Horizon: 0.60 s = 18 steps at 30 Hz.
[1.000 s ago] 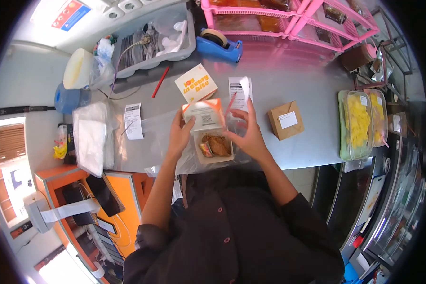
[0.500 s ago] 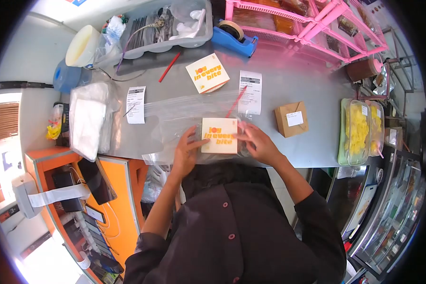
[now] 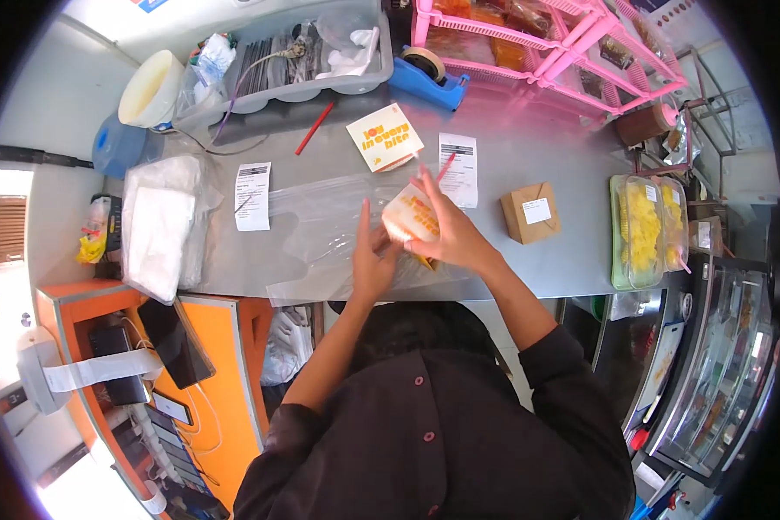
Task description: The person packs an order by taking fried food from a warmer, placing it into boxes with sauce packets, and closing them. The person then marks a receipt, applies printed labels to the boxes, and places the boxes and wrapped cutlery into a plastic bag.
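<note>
A small white cardboard food box (image 3: 414, 211) with orange "joy in every bite" lettering is tilted and a little blurred above the counter's front edge. My right hand (image 3: 449, 230) grips it from the right, thumb below and fingers along its far side. Close to its left lower corner is my left hand (image 3: 373, 264), index finger stretched out; whether it touches the box I cannot tell. Something yellow-brown shows under the right hand, too hidden to name. Beneath lies a clear plastic bag (image 3: 314, 224). A matching box (image 3: 385, 137) stands farther back, beside a printed receipt (image 3: 458, 178).
A brown carton (image 3: 520, 224) with a label and tubs of yellow food (image 3: 641, 230) are on the right. Another receipt (image 3: 252, 198) and stacked plastic bags (image 3: 163, 221) lie left. Behind stand a cutlery tray (image 3: 277, 82), blue tape dispenser (image 3: 431, 82) and pink rack (image 3: 572, 56).
The box in front of me has been lifted off the counter and tilted by the right hand. Both hands have moved slightly farther from my body, and the left has shifted right.
</note>
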Available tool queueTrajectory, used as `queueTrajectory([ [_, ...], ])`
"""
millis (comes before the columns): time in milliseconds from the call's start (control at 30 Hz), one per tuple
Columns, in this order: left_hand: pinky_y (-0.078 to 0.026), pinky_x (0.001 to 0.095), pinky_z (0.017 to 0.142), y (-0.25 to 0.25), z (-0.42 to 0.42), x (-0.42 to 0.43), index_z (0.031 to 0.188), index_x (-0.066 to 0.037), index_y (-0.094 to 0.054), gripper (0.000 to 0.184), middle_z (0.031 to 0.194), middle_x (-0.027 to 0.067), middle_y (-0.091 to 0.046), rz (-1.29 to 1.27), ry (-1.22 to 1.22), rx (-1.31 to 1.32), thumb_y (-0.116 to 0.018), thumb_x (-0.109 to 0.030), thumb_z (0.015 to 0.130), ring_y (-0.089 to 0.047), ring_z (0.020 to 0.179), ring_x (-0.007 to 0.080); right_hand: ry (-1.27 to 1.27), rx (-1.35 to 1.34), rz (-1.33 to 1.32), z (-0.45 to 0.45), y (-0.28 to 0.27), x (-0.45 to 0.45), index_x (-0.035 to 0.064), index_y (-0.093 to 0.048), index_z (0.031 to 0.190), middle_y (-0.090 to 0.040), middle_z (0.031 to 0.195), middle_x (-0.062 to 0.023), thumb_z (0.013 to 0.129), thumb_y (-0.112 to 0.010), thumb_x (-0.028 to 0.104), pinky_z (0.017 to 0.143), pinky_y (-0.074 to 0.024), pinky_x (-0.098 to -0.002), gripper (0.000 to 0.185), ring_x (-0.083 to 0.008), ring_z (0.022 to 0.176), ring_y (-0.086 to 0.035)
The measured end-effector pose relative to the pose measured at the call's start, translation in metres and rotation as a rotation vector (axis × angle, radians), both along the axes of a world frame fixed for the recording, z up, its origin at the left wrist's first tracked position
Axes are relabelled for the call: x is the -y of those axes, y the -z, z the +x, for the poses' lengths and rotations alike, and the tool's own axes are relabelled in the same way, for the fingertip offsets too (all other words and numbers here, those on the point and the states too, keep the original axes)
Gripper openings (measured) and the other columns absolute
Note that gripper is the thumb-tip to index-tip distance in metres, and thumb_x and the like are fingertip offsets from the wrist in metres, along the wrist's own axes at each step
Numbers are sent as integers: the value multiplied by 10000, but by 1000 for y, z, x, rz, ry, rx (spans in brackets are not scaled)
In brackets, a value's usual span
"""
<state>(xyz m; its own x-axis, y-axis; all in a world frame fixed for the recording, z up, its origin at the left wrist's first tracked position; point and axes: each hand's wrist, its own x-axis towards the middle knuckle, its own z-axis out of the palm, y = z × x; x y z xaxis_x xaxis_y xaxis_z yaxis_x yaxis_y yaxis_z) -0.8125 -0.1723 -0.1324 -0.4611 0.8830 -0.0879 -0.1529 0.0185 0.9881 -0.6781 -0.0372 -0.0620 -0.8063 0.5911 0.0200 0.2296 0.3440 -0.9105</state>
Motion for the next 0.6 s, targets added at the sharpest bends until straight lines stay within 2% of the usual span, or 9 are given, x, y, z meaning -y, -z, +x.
queueTrajectory([
  [67,-506,348,984,-15,0,-11,1617,-78,-30,928,1265,187,-656,-3,62,1,-611,82,911,-640,1168,238,159,-109,-66,-4,12,4,116,-37,1622,-405,1537,-241,707,-817,175,1138,-375,-420,1204,-417,1386,-445],
  [100,-531,342,963,-18,0,-15,1614,-85,-78,939,1332,198,-605,-27,54,35,-652,68,887,-658,1098,237,157,-64,-86,-2,14,4,119,-15,1622,-398,1537,-255,705,-814,166,1144,-368,-421,1217,-408,1403,-428],
  [167,-538,343,968,-6,4,-23,1600,-71,-142,900,1404,192,-524,58,-72,-14,-654,75,875,-646,1110,242,158,21,-129,3,14,6,124,30,1620,-386,1537,-285,702,-807,149,1156,-353,-423,1242,-391,1438,-394],
  [233,-547,344,968,11,9,-17,1579,-62,-220,857,1442,177,-462,69,-122,84,-662,77,858,-637,1118,245,241,13,-185,3,23,4,154,65,1621,-369,1556,-272,701,-817,130,1173,-318,-412,1275,-372,1449,-384],
  [300,-557,345,964,27,15,3,1549,-56,-311,812,1447,154,-417,7,-101,327,-678,73,836,-628,1122,246,329,-8,-255,2,22,3,173,87,1620,-365,1564,-265,698,-822,118,1178,-305,-405,1296,-358,1452,-384],
  [400,-565,347,925,12,34,22,1532,-76,-373,808,1324,143,-496,9,165,17,-704,50,806,-634,1082,243,423,-33,-375,-3,6,8,178,97,1619,-381,1556,-260,695,-822,114,1168,-317,-405,1305,-346,1442,-397],
  [433,-566,360,863,5,37,18,1495,-83,-456,754,1228,154,-540,46,104,-162,-721,23,798,-636,1037,256,424,-28,-405,-5,-1,11,177,100,1619,-388,1552,-259,696,-822,114,1166,-320,-406,1306,-343,1438,-401],
  [533,-555,370,810,1,25,13,1398,-52,-578,628,1141,160,-572,94,22,-567,-723,19,791,-636,986,269,420,-76,-410,-3,-9,18,175,106,1618,-391,1551,-249,702,-816,108,1156,-339,-406,1302,-332,1429,-410],
  [600,-548,364,789,-7,23,12,1326,-33,-638,552,1105,160,-575,142,-25,-672,-727,21,784,-636,944,269,398,-119,-380,-1,-16,22,172,109,1617,-385,1555,-240,707,-811,100,1144,-358,-409,1296,-323,1424,-415],
])
